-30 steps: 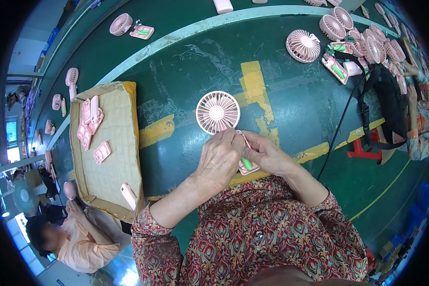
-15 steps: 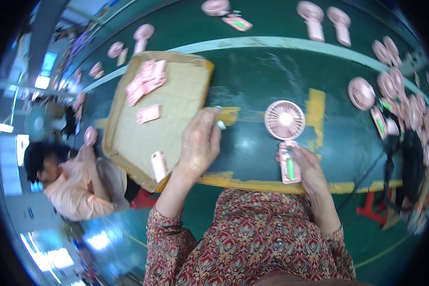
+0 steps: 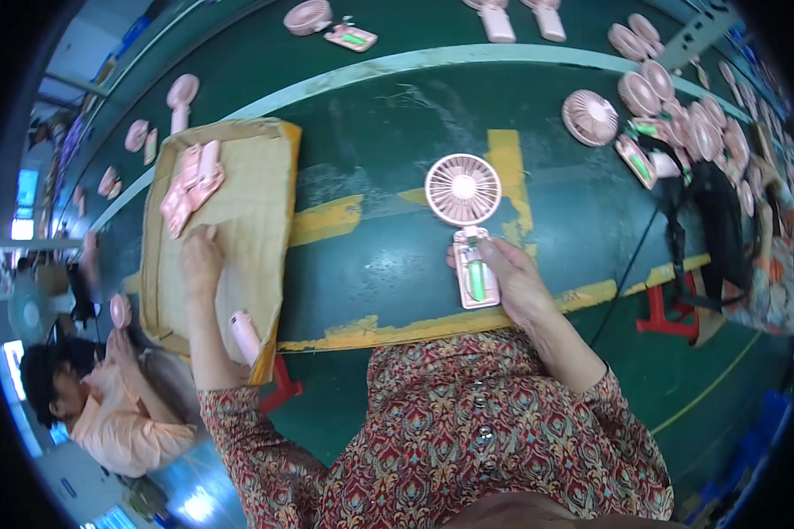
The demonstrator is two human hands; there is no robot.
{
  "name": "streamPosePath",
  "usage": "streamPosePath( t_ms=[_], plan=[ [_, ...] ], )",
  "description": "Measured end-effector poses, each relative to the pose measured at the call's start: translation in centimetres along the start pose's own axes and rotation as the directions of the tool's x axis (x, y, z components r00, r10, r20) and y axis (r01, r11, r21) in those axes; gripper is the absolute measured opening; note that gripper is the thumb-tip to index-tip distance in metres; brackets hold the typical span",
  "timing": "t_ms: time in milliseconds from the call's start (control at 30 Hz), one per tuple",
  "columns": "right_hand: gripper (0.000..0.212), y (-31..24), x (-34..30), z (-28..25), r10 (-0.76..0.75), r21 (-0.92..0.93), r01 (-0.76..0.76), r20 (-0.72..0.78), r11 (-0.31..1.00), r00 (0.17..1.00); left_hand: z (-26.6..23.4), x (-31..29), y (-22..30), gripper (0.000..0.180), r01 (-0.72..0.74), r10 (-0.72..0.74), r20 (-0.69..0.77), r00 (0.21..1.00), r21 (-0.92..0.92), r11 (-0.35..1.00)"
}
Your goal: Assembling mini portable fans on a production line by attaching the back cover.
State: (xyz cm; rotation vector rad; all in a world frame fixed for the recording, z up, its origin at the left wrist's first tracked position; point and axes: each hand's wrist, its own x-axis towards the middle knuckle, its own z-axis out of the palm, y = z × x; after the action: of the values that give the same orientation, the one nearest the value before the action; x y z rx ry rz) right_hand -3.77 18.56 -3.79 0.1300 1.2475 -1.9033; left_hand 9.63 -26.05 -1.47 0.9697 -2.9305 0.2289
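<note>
My right hand (image 3: 519, 280) grips a pink handheld fan (image 3: 464, 190) by its handle, over the near part of the green table. The handle's case is uncovered, and a green battery (image 3: 477, 280) shows inside. The fan's round grille points away from me. My left hand (image 3: 203, 260) reaches down into a shallow cardboard tray (image 3: 284, 220), fingers curled with their tips hidden. Just beyond it lies a heap of pink plastic shells (image 3: 192, 185). Nearer me, a single pink shell (image 3: 245, 335) rests by the tray's near edge.
Several pink fans (image 3: 697, 128) crowd the right side, near a black strap-like thing (image 3: 715, 220). More fans (image 3: 496, 19) lie beyond the pale strip (image 3: 432, 58). Yellow tape (image 3: 353, 333) edges the table. A seated co-worker (image 3: 119, 414) is at left, and red stools (image 3: 655, 309) stand below.
My left hand has moved left and down into the tray, covering where a loose pink shell lay. My right hand keeps hold of the fan. The whole view has shifted.
</note>
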Motion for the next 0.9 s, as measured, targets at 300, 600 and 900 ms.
streamPosePath(
  t_ms=[300, 600, 900],
  plan=[
    [0.034, -0.8, -0.4, -0.8, 0.009, -0.01, -0.008, 0.035, 1.0, 0.999, -7.3, -6.0, 15.7, 0.047, -0.076, -0.017, -0.076, 0.997, -0.997, 0.011],
    [0.033, 0.1, -0.3, -0.7, -0.021, 0.048, 0.022, -0.011, 0.999, 1.0, -5.4, -10.7, 23.1, 0.058, -0.299, 0.407, 0.003, 0.913, -0.674, 0.676],
    [0.031, 0.2, -0.3, -0.5, -0.039, 0.008, 0.039, -0.023, 0.999, 0.999, -7.2, -10.4, 24.1, 0.041, -0.243, 0.423, 0.259, 0.868, -0.521, 0.818]
  ],
)
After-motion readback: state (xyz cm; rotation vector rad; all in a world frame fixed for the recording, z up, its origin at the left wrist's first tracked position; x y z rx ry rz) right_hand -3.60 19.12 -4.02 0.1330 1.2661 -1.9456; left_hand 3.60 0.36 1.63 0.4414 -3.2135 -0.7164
